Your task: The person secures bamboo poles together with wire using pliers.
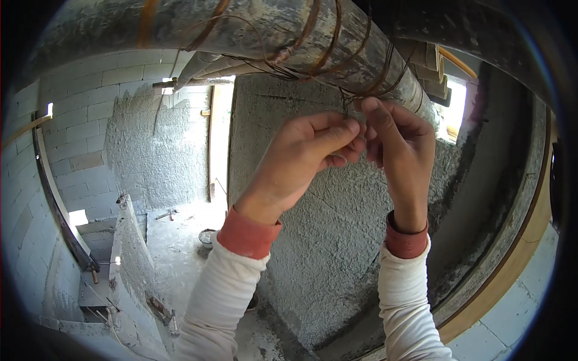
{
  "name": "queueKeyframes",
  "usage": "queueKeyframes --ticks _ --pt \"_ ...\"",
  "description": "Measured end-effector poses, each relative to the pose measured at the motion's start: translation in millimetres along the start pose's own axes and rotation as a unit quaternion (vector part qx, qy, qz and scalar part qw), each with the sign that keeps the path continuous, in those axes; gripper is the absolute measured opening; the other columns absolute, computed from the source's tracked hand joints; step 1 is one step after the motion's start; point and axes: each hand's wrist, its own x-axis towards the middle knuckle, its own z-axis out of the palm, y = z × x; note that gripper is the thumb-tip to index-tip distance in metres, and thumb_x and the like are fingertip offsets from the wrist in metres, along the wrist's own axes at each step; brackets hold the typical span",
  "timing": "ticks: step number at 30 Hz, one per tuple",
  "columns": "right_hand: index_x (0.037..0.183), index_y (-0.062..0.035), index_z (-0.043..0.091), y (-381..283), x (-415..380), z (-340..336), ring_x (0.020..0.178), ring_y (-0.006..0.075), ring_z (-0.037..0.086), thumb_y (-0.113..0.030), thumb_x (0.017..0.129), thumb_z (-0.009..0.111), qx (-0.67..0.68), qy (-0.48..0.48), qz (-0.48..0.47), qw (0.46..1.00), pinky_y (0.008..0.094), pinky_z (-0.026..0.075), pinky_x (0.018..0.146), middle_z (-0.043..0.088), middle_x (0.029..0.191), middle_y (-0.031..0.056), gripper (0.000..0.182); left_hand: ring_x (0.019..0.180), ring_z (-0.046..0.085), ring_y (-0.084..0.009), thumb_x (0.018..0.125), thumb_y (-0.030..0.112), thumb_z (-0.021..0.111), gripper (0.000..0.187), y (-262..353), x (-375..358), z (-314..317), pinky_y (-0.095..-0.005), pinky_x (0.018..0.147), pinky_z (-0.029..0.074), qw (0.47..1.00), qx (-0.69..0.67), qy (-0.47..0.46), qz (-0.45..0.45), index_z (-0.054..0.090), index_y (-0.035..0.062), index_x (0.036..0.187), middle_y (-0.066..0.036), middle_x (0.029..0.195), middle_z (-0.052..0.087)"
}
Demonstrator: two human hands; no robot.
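A thick grey pipe (355, 45), stained and wound with several loops of thin rusty wire (335, 36), crosses overhead. Just below it, my left hand (307, 147) is closed in a pinch, thumb against the fingers, on thin dark wire (345, 99) hanging from the pipe's underside. My right hand (400, 135) is beside it and slightly higher, thumb and fingers also pinched at the wire close to the pipe. The wire ends between my fingertips are mostly hidden.
Behind my hands stands a rough plastered wall (313, 222). On the left are a block wall (78, 132) and a low partition (129, 253). A bucket (206, 236) stands on the dusty floor (174, 240). A second dark pipe (475, 36) runs at upper right.
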Motion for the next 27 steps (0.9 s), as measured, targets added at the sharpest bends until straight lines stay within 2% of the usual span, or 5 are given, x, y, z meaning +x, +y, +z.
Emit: queueKeyframes --ticks 8,11,14,17,27 --pt "0.09 0.0026 0.079 3.3 -6.9 29.8 0.056 0.0012 0.051 -0.01 0.092 0.074 -0.043 0.101 -0.05 0.993 0.0201 0.037 0.051 0.064 0.064 -0.0016 0.014 0.086 0.06 -0.0086 0.103 0.014 0.063 0.024 -3.2 -16.8 14.9 -0.0245 0.078 0.049 0.985 0.157 0.054 0.04 0.071 -0.0069 0.111 -0.003 0.096 0.07" --pt "0.089 0.0032 0.078 17.7 -2.7 33.8 0.055 0.0005 0.049 -0.009 0.092 0.074 -0.111 0.15 -0.187 0.964 0.0204 0.035 0.051 0.06 0.064 -0.003 0.013 0.085 0.062 -0.0086 0.102 0.008 0.063 0.018 -0.3 -20.0 18.5 -0.0255 0.075 0.05 0.974 0.214 0.074 0.032 0.072 -0.0068 0.105 -0.005 0.097 0.071" --pt "0.092 0.0032 0.077 13.7 -7.1 27.4 0.056 0.0006 0.049 -0.008 0.094 0.071 -0.085 0.128 -0.166 0.974 0.0199 0.035 0.051 0.06 0.064 -0.0034 0.013 0.088 0.064 -0.0099 0.102 0.01 0.063 0.017 -1.9 -18.6 4.6 -0.0259 0.077 0.051 0.985 0.159 0.035 0.052 0.071 -0.0048 0.106 -0.005 0.099 0.072" --pt "0.097 0.0033 0.077 8.7 -15.1 13.5 0.059 0.0012 0.052 -0.01 0.097 0.071 -0.029 0.113 -0.062 0.991 0.0198 0.037 0.053 0.063 0.07 -0.0021 0.014 0.09 0.066 -0.0113 0.102 0.013 0.064 0.018 12.0 -11.9 -3.8 -0.0267 0.079 0.053 0.994 0.064 0.081 0.036 0.07 -0.0028 0.109 -0.006 0.099 0.072" --pt "0.1 0.0028 0.077 12.1 -9.7 23.5 0.065 0.0019 0.055 -0.013 0.097 0.074 -0.028 0.077 -0.065 0.995 0.0187 0.04 0.057 0.067 0.08 -0.0003 0.016 0.081 0.065 -0.0088 0.103 0.013 0.062 0.016 7.9 1.9 7.9 -0.0249 0.074 0.051 0.94 0.294 0.145 0.092 0.069 -0.0011 0.106 -0.004 0.088 0.07"
